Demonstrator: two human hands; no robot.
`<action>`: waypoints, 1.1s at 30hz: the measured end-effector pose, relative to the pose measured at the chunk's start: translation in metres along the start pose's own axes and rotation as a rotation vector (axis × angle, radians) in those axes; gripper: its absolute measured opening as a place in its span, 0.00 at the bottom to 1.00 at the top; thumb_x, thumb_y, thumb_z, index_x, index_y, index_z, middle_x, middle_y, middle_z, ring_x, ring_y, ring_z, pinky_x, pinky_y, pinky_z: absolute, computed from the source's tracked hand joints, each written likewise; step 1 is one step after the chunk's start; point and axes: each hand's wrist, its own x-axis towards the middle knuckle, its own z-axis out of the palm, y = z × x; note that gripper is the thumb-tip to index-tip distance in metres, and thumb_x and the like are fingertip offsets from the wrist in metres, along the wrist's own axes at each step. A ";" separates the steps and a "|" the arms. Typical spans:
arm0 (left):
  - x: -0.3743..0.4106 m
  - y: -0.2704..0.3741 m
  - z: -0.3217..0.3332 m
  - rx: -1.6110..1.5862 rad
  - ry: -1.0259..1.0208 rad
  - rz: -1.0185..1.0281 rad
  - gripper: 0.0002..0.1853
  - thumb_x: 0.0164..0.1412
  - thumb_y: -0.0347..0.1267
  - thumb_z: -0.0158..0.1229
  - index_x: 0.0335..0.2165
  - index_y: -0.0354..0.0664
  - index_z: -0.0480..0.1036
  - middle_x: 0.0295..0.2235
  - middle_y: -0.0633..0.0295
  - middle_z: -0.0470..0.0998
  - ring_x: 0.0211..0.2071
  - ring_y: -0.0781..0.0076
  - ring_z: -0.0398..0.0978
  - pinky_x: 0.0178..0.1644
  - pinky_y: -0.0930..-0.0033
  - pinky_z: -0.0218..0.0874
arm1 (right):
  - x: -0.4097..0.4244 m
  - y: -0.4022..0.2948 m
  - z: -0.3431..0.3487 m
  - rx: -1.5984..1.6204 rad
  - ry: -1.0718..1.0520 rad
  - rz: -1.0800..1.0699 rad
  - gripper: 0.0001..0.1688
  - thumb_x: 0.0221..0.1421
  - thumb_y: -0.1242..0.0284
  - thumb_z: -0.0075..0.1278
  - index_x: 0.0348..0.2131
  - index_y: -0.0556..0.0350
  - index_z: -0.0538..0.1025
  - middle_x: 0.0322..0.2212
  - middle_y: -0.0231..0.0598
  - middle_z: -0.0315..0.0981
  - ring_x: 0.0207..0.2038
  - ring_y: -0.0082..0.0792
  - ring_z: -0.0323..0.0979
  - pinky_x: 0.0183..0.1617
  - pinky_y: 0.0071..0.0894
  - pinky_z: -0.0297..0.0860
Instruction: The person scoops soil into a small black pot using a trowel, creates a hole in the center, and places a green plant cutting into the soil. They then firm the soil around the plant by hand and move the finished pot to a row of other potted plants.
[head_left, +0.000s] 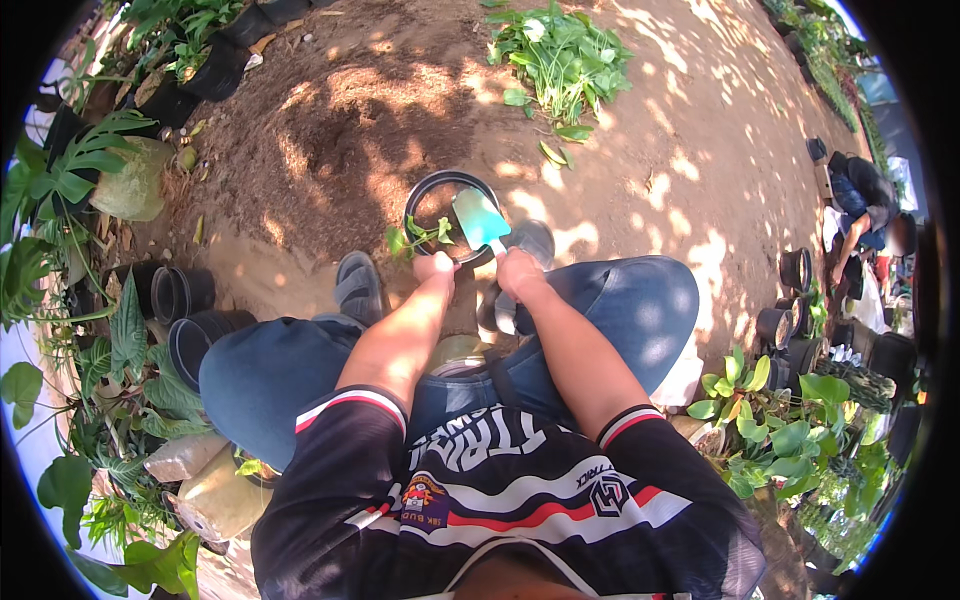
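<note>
A round black plastic plant pot (448, 177) stands on the soil before my feet, with soil visible inside. My right hand (519, 271) grips the pale handle of a turquoise hand trowel (480, 219), whose blade lies over the right part of the pot's opening. At the pot's near left edge, my left hand (435, 267) is closed around something, seemingly the stem of a small leafy cutting (420, 236). The cutting's leaves spread over the pot's left side. My fingertips are partly hidden, so I cannot tell whether the left hand also touches the rim.
Loose dark potting mix (337, 127) lies heaped beyond the pot. A pile of leafy green cuttings (566, 64) rests on the ground further right. Empty black pots (184, 292) and potted plants line the left. At far right another person (862, 195) bends near more pots (776, 326).
</note>
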 end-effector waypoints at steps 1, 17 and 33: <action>-0.001 0.003 -0.004 0.022 0.025 0.011 0.20 0.50 0.21 0.41 0.45 0.38 0.62 0.38 0.52 0.69 0.29 0.61 0.73 0.21 0.69 0.71 | 0.001 -0.001 0.003 -0.030 0.053 -0.044 0.23 0.58 0.62 0.29 0.36 0.66 0.66 0.24 0.54 0.72 0.26 0.46 0.72 0.32 0.37 0.69; 0.031 -0.033 0.013 2.046 -0.221 0.844 0.14 0.54 0.36 0.42 0.28 0.51 0.77 0.31 0.62 0.77 0.31 0.63 0.73 0.34 0.66 0.61 | -0.017 -0.002 -0.029 -0.078 -0.017 0.052 0.27 0.57 0.55 0.29 0.41 0.57 0.68 0.38 0.52 0.69 0.43 0.50 0.67 0.47 0.44 0.62; -0.033 0.009 -0.008 1.332 0.322 0.808 0.25 0.48 0.47 0.51 0.34 0.34 0.70 0.39 0.53 0.62 0.42 0.57 0.59 0.44 0.58 0.56 | -0.007 -0.017 -0.055 -0.122 0.016 -0.118 0.24 0.55 0.56 0.36 0.33 0.55 0.75 0.34 0.47 0.72 0.41 0.45 0.69 0.44 0.40 0.64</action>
